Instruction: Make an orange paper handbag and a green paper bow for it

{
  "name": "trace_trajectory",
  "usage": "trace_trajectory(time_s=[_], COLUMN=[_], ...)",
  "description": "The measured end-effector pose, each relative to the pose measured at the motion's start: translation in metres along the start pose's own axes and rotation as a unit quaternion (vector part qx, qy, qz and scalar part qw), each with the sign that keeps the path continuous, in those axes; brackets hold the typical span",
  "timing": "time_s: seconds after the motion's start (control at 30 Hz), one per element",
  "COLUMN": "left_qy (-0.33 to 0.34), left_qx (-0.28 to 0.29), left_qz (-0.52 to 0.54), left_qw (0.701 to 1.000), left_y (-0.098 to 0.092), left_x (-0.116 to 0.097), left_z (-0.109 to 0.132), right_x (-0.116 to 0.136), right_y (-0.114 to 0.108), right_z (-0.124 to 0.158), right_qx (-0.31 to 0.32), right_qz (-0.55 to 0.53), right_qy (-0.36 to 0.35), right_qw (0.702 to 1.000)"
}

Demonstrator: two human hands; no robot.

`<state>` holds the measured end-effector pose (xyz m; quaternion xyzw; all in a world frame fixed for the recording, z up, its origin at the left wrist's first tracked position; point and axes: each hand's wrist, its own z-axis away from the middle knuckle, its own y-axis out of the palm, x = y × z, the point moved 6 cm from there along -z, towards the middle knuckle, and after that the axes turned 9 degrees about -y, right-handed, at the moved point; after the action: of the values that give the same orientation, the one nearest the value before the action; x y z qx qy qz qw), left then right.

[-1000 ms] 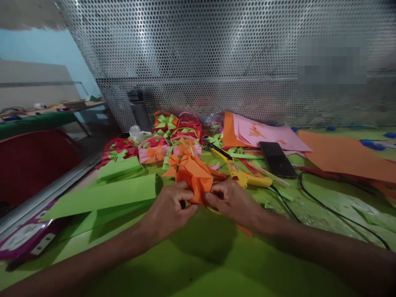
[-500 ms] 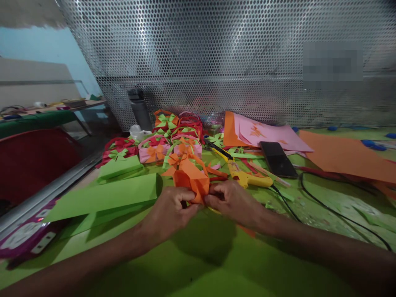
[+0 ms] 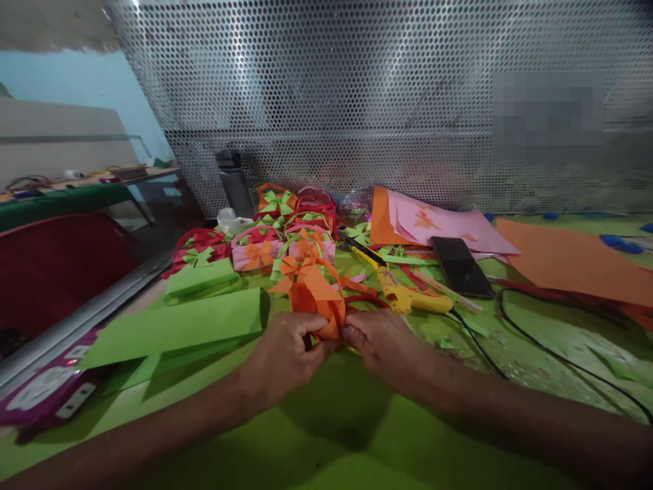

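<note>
Both my hands pinch a folded orange paper piece (image 3: 317,299) just above the green table (image 3: 326,435). My left hand (image 3: 286,354) grips its left lower side with curled fingers. My right hand (image 3: 380,340) pinches its right lower corner, fingers closed. Right behind the orange piece lies a small orange paper bow (image 3: 293,267). A yellow glue gun (image 3: 408,296) lies just beyond my right hand.
Several finished paper baskets with bows (image 3: 283,235) stand at the back. Green sheets (image 3: 178,323) lie at left, pink sheets (image 3: 439,221) and an orange sheet (image 3: 571,258) at right. A black phone (image 3: 459,264), black cables (image 3: 551,347), a dark bottle (image 3: 233,180) and a perforated metal wall (image 3: 357,102) surround the work spot.
My hands have closed in on the orange piece, squeezing it narrower and lower toward the table. The view has shifted slightly.
</note>
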<state>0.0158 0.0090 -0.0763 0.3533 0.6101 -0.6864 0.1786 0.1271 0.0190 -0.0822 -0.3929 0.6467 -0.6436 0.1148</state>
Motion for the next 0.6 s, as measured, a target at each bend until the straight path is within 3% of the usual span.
trace_trajectory(time_s=[0.23, 0.6], left_qy=[0.0, -0.028], left_qx=[0.019, 0.02], left_qz=[0.01, 0.031], left_qw=[1.0, 0.999], left_y=[0.004, 0.002], left_x=[-0.001, 0.004], left_z=[0.0, 0.0], right_x=[0.006, -0.003], right_y=[0.006, -0.004], right_z=[0.001, -0.007], right_qx=[0.023, 0.024], right_qz=[0.049, -0.047], right_qy=[-0.04, -0.015], right_qw=[0.998, 0.999])
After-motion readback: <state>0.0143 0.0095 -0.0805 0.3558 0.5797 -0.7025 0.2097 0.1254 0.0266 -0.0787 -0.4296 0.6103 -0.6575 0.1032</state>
